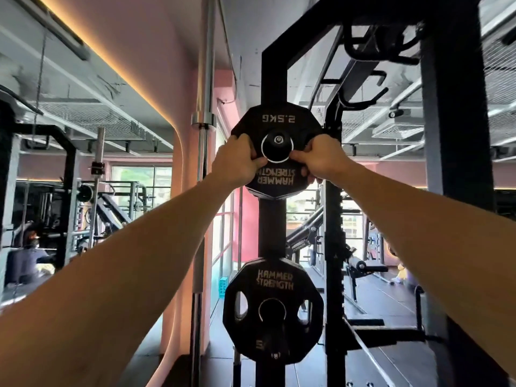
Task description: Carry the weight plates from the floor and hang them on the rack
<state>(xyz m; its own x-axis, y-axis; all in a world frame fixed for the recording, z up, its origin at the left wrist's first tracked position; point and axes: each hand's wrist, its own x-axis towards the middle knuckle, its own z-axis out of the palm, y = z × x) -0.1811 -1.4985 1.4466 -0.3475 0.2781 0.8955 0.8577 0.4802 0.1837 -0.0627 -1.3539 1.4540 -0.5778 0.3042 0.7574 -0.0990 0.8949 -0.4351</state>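
Black rubber covers the small 2.5 kg plate (276,121), which sits upside down on the upper peg (277,146) of the rack upright (272,227). The left hand (237,163) and right hand (324,160) each clamp fingers around its opposite edges, thumbs near the hub. Below it a larger plate (273,311) hangs on the lower peg, with a chrome barbell (203,169) standing upright to the left.

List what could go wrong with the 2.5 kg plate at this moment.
1. The 2.5 kg plate is pinched only at its sides by the left hand and right hand; it may slip off the peg.
2. Thumbs beside the hub might get pinched.
3. If dropped, it would likely strike the lower plate.
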